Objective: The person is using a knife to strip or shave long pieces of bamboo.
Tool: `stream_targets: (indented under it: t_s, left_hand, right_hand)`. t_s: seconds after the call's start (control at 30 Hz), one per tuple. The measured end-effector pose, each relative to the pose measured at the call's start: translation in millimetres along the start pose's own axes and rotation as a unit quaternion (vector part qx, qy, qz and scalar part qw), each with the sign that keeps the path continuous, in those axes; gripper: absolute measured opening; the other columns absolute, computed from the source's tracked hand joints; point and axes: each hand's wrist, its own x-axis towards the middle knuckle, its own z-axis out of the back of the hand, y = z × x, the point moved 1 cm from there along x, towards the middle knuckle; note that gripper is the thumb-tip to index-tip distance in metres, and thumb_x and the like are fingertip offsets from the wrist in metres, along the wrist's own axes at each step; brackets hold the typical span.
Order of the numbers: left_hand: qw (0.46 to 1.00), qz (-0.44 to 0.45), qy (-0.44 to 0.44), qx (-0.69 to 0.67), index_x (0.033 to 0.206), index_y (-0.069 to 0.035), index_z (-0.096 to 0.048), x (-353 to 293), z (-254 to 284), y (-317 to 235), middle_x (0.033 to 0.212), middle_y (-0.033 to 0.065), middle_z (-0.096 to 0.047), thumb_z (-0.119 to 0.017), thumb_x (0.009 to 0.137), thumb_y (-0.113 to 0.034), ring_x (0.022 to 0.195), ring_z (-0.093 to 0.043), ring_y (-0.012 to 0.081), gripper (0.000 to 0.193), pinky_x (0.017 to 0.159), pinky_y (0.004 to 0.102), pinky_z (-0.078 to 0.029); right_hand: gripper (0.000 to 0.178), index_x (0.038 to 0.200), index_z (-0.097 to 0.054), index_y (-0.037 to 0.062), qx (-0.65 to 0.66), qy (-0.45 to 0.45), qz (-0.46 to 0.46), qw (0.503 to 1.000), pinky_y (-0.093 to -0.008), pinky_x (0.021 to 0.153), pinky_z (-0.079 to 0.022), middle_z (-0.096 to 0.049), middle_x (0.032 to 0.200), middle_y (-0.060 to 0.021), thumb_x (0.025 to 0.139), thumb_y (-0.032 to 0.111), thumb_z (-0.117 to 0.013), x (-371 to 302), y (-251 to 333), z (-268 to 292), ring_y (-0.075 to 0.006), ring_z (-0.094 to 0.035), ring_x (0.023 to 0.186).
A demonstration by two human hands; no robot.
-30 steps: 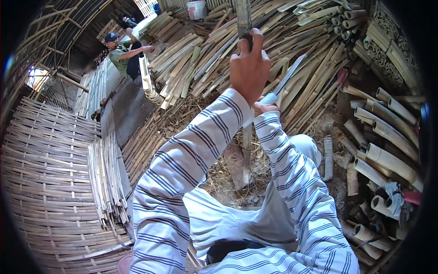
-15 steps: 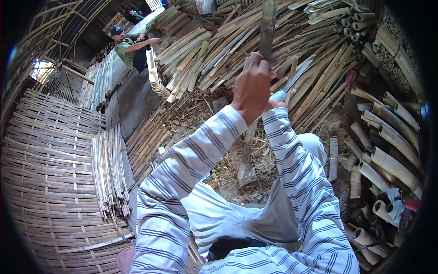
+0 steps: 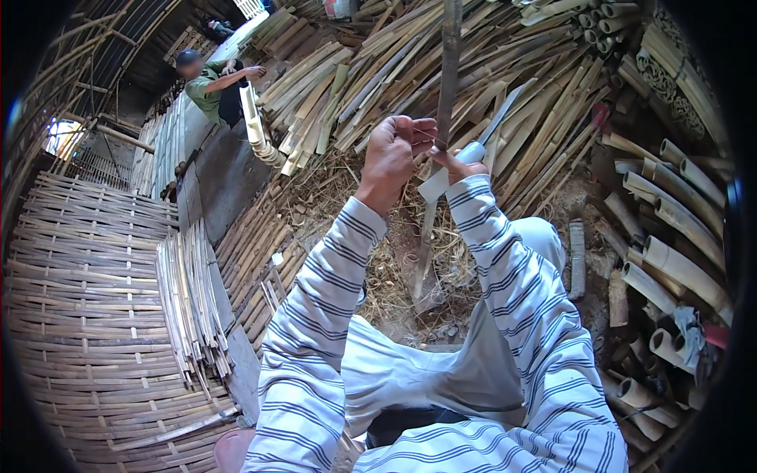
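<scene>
Bamboo pile (image 3: 378,87) behind. Dark strip (image 3: 449,71) between hands, long axis pointing away from body. Left hand (image 3: 390,162) grip loose, fingertips beside strip, contact unclear; right hand (image 3: 460,167) nearer, grasping knife (image 3: 503,112).

strip (image 3: 449,71): top end cut off | right fingers (image 3: 446,162): partly hidden

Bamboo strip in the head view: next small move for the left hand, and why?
Probably close the left hand around the bamboo strip: its fingers look loosely curled beside it, while the right hand is occupied holding the knife.
</scene>
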Motion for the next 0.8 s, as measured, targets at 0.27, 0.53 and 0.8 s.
stream_targets:
  t_s: [0.27, 0.53, 0.8]
  left_hand:
    - [0.997, 0.063, -0.014, -0.031, 0.087, -0.002, -0.039, -2.9, 10.6, -4.6, 0.108, 0.0256, -0.055, -0.022, 0.097, -0.01, 0.097, -0.058, 0.0313, 0.021, 0.086, 0.0369, -0.051]
    - [0.994, 0.088, -0.008, -0.064, 0.087, -0.004, -0.035, -20.2, 24.9, -1.6, 0.109, 0.0289, -0.053, -0.02, 0.093, -0.002, 0.102, -0.056, 0.0343, 0.016, 0.092, 0.0405, -0.047]
    - [0.984, 0.084, -0.062, -0.147, 0.087, -0.005, -0.034, -31.6, 19.2, 25.7, 0.105, 0.027, -0.053, -0.021, 0.092, 0.001, 0.104, -0.054, 0.0377, 0.016, 0.095, 0.0446, -0.044]
  right_hand:
    - [0.044, 0.089, -0.065, 0.0029, 0.017, 0.187, -0.112, 0.976, -0.028, 0.067, -0.043, -0.062, 0.081, -0.0029, 0.058, 0.028, -0.083, 28.9, -14.5, 11.1, -0.0158, -0.058, 0.072]
    - [0.085, 0.099, -0.061, -0.002, -0.099, 0.276, -0.061, 0.954, -0.0301, 0.075, -0.045, -0.061, 0.091, -0.0087, 0.046, 0.062, -0.078, -8.4, 15.6, -4.3, -0.0173, -0.058, 0.085]
    - [0.065, 0.093, -0.062, 0.0011, -0.056, 0.234, -0.137, 0.961, -0.0274, 0.065, -0.048, -0.062, 0.086, -0.0079, 0.054, 0.049, -0.079, 19.2, 10.1, -3.9, -0.0135, -0.059, 0.075]
